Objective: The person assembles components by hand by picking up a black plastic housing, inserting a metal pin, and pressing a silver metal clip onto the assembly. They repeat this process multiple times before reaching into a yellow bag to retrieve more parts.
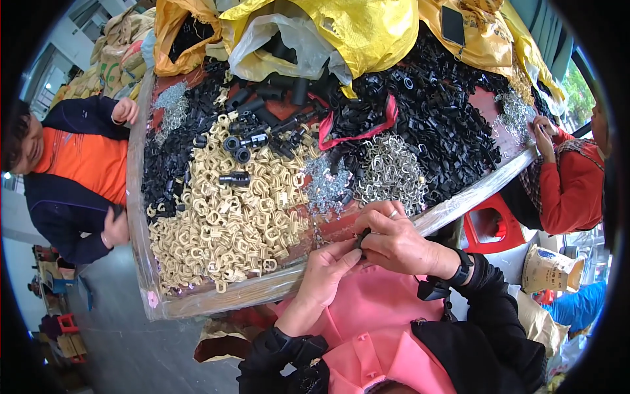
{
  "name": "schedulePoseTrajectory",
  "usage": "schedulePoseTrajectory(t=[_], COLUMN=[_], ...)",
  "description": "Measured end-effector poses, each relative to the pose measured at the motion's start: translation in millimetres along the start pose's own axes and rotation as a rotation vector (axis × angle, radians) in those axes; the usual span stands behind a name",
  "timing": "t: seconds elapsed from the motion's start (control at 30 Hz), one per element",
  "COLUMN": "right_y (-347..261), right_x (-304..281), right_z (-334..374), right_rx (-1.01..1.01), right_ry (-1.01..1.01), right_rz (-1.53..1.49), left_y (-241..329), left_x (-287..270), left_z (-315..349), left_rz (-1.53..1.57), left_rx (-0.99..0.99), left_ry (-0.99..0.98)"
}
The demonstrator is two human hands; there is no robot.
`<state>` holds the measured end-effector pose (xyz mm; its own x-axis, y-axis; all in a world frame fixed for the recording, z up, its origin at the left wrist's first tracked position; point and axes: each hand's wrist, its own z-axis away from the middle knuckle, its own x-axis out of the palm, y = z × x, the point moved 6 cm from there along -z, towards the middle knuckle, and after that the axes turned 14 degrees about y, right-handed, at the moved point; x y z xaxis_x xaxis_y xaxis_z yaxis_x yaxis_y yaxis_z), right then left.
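My left hand (328,266) and my right hand (397,241) meet just over the table's near edge. Between their fingertips is a small black plastic part (361,238), which both hands pinch; the fingers cover most of it, so its exact kind does not show. Close by on the tabletop lie a heap of bent metal hooks (394,174) and a smaller heap of silvery screws (327,187). Left of these spreads a big pile of beige plastic clips (243,223), with a black cylindrical fitting (234,178) lying on top.
Black plastic parts (440,125) cover much of the far and right tabletop, near a pink strap (357,139). Yellow sacks (367,33) line the back; a phone (452,25) rests on one. Co-workers sit left (79,157) and right (574,177). A red stool (489,226) stands right.
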<state>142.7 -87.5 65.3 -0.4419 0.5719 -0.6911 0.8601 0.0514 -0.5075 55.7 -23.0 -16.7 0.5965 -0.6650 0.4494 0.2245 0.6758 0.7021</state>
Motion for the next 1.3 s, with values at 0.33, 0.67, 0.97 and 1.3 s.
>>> schedulePoseTrajectory(t=[0.33, 0.67, 0.97, 1.3], right_y=[20, 103, 110, 94], right_x=[-10, -20, -48, -10], right_z=[-2, 22, 22, 41], right_rx=[0.079, 0.091, 0.330, 0.977], right_ry=[0.167, 0.005, 0.494, 0.203], right_rz=[-0.265, 0.659, 0.135, -1.039], left_y=[-3, -4, -5, 8], left_x=[-8, 2, -3, 13], left_z=[-11, -16, -16, -19], left_rz=[0.219, 0.270, 0.239, 0.271], left_rx=[-0.079, -0.131, -0.094, 0.034], left_ry=[-0.032, -0.087, -0.060, -0.083])
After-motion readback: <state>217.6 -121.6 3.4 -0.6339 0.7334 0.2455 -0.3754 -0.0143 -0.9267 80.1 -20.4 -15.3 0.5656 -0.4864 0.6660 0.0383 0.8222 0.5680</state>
